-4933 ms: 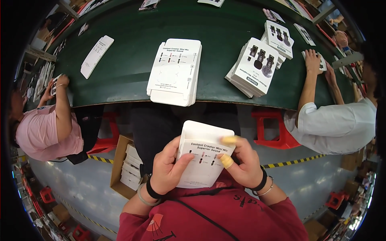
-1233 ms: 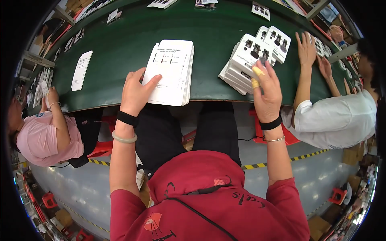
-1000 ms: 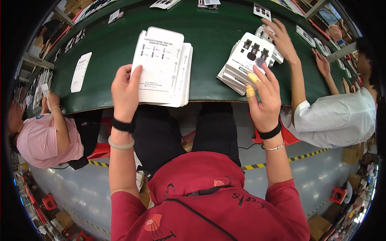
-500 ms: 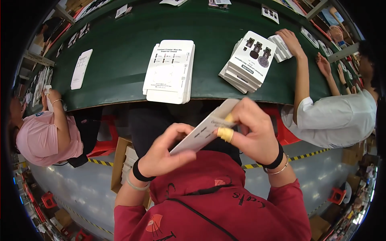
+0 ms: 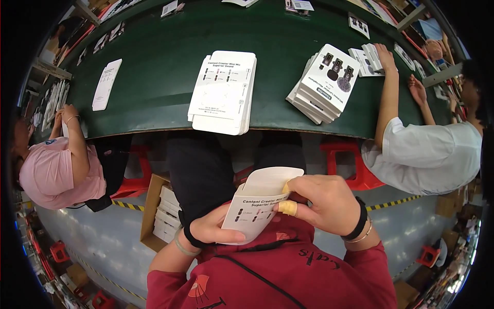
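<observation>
Low in front of my body I hold a white printed cardboard box sleeve [image 5: 250,218] with its top flap [image 5: 268,178] raised. My left hand [image 5: 213,225] grips its lower left side, thumb across the front and the other fingers behind. At the upper right edge, my right hand [image 5: 321,202] pinches the sleeve by the flap opening; yellow tape wraps its thumb and a finger. On the green table ahead lies a stack of flat white printed sleeves [image 5: 222,92]. To its right is a pile of white boxes [image 5: 325,82] with pictures of black microphones.
An open carton [image 5: 149,219] of white boxes stands on the floor at my left. One flat sleeve [image 5: 107,85] lies farther left on the green table [image 5: 159,77]. A co-worker in pink [image 5: 49,172] sits left, another in white [image 5: 424,154] right, near red stools [image 5: 347,162].
Both hands have come down toward my lap with the sleeve. It has turned so its printed front and raised flap show more openly.
</observation>
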`<action>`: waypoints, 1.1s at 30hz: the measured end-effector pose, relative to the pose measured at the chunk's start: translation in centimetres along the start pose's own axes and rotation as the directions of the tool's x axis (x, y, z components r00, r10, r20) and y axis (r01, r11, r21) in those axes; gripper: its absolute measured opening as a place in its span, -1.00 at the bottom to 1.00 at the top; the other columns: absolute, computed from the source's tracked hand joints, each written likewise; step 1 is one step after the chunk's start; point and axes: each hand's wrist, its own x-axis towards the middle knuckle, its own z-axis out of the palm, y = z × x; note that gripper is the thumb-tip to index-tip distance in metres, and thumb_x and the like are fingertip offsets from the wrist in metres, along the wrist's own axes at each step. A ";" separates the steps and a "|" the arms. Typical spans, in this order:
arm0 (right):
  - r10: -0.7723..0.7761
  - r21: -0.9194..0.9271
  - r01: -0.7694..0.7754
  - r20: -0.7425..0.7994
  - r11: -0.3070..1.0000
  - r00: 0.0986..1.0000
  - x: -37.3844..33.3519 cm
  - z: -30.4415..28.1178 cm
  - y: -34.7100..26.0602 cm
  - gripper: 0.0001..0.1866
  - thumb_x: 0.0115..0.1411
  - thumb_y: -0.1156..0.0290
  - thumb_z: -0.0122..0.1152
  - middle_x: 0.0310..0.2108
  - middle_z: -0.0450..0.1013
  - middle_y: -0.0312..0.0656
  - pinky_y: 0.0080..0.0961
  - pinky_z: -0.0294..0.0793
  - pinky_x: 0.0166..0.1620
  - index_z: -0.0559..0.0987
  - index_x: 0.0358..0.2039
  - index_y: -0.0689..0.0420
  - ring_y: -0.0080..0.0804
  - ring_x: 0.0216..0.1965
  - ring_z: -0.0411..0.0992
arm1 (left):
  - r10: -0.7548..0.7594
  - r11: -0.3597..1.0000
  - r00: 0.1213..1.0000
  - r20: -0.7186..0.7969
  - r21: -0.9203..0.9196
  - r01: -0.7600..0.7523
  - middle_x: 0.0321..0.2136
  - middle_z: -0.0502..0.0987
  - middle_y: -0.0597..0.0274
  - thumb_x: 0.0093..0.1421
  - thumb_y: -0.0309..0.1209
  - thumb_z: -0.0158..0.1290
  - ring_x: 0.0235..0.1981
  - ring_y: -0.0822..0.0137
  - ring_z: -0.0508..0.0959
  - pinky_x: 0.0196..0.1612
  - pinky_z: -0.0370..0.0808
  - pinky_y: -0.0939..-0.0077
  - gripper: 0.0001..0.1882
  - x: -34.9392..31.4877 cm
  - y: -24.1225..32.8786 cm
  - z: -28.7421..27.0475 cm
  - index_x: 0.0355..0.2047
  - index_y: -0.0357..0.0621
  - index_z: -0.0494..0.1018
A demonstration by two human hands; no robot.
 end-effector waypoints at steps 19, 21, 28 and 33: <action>0.255 0.700 -0.009 -0.249 0.714 0.934 -1.4 4.3 0.4 -0.68 0.28 0.48 0.19 -0.28 0.51 -0.23 -0.59 0.52 -0.16 0.44 0.02 0.30 -0.53 -0.22 0.53 | 0.521 0.772 0.720 -0.458 0.613 -0.168 -0.11 0.59 0.03 0.32 -0.50 0.04 -0.14 0.38 0.60 -0.05 0.50 0.55 -0.47 0.5 -1.5 2.3 0.24 -0.39 0.17; 0.449 0.913 -0.014 -0.187 0.408 0.873 -1.4 4.2 0.5 -0.60 0.33 0.45 0.12 -0.19 0.52 -0.21 -0.60 0.49 -0.08 0.41 0.13 0.31 -0.51 -0.17 0.53 | 0.544 0.776 0.697 -0.468 0.597 -0.204 -0.15 0.60 0.02 0.33 -0.49 0.03 -0.18 0.39 0.61 -0.08 0.51 0.57 -0.48 1.1 -1.7 2.6 0.24 -0.39 0.17; 0.250 0.971 -0.184 0.142 0.154 0.958 0.0 3.0 2.3 -0.57 0.38 0.43 0.02 0.05 0.47 -0.19 -0.59 0.43 0.07 0.36 0.23 0.28 -0.51 -0.01 0.47 | 0.653 0.623 0.699 -0.292 0.731 -0.278 -0.25 0.62 0.04 0.33 -0.51 0.04 -0.28 0.43 0.62 -0.23 0.50 0.64 -0.45 1.1 -1.5 2.5 0.26 -0.35 0.11; 0.252 0.875 -0.234 0.134 0.424 0.958 -0.1 2.3 1.7 -0.60 0.36 0.45 0.05 -0.01 0.54 -0.14 -0.58 0.49 0.00 0.44 0.18 0.25 -0.46 -0.07 0.53 | 0.516 0.506 0.829 -0.216 0.858 -0.091 -0.29 0.61 0.08 0.31 -0.53 0.06 -0.31 0.44 0.62 -0.25 0.50 0.66 -0.40 0.4 -0.6 1.2 0.27 -0.29 0.03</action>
